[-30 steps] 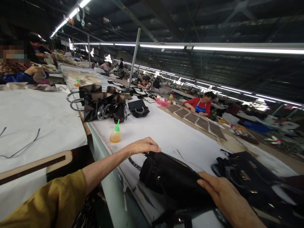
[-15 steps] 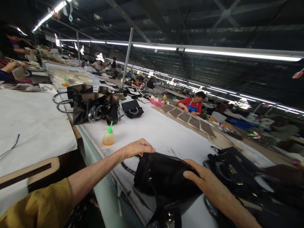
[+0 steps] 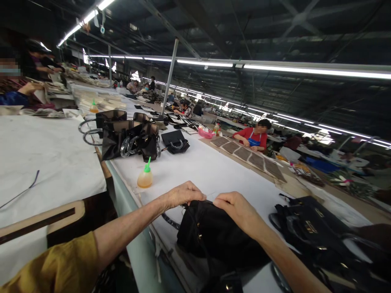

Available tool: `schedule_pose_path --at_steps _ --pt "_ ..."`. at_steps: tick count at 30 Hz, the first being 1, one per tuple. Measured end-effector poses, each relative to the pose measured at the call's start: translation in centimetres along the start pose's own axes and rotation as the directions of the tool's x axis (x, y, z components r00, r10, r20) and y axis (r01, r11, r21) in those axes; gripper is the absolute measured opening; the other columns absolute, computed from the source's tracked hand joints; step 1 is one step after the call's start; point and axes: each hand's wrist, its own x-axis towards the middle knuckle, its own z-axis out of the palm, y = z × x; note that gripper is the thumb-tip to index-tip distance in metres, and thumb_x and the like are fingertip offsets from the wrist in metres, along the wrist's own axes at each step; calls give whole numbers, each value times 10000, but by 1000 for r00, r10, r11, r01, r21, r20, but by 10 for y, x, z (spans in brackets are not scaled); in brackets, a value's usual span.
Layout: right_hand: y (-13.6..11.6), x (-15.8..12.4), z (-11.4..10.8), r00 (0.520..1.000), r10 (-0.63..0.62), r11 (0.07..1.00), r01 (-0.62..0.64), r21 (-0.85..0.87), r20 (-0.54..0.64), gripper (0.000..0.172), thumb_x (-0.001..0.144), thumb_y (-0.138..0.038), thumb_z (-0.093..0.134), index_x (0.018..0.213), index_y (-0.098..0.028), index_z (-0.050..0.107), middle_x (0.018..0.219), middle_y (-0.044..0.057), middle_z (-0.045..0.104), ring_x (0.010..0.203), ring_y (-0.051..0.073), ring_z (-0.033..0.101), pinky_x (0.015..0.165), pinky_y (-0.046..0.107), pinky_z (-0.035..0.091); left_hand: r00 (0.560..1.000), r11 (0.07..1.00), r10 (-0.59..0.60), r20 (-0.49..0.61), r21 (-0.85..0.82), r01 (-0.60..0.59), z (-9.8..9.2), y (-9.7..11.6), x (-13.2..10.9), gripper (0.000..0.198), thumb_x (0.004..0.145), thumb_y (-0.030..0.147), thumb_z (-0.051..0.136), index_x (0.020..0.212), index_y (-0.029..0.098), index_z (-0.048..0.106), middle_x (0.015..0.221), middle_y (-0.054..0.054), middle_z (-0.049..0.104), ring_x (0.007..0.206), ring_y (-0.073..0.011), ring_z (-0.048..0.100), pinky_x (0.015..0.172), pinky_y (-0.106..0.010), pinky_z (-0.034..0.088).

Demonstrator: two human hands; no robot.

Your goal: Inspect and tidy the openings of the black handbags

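Black bag: on the white-topped table, to the right of the green-tipped bottle and nearer the wearer; dark cloth with small gold-coloured fittings, its lower part lost in shadow.
Left hand: just right of the bottle and nearer; thumb and fingers pinched together on the bag's top edge at the left corner.
Right hand: farther right of the bottle; thumb and fingers drawn together on the same edge, tips just beside those of the left hand.
Bag handle: a dark, shiny loop on the bottle's side of the bag, nearer than the bottle.
Bottle: upright, amber liquid inside, nozzle pointing up.
Standing bags: a cluster of black ones just beyond the bottle and to its left, with looped handles.
Small flap bag: beyond the bottle and to its right, beside that cluster.
Gold-trimmed bags: a dark heap well to the right of the bottle, where single bags are hard to tell apart.
Brown panels: in a row beyond the bottle, far right, before a co-worker in red.
Slotted board: left of the bottle and nearer, pale-edged.
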Motion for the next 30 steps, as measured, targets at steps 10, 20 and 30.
schedule_pose_path --at_steps 10,20,30 --pt "11 21 5 996 57 997 -60 51 71 292 711 -385 443 513 -185 367 475 -57 279 462 86 283 450 217 227 1000 999 10 -16 47 -9 -6 -7 -1 501 729 585 473 569 112 520 472 37 353 457 -66 301 454 -201 239" --pt "7 22 6 996 81 996 -82 22 22 305 710 -394 445 499 -182 392 458 -50 322 467 90 315 439 216 226 999 1000 5 34 14 -6 -5 -4 1 336 638 410 644 812 124 670 588 26 507 549 -79 395 519 -194 299" --pt "9 15 8 999 53 998 -53 17 1 292 729 -378 427 522 -180 375 479 -52 302 484 86 304 445 211 217 987 987 -160 -5 9 160 -1 0 7 347 596 395 639 807 123 671 520 31 478 465 -65 350 429 -193 230"
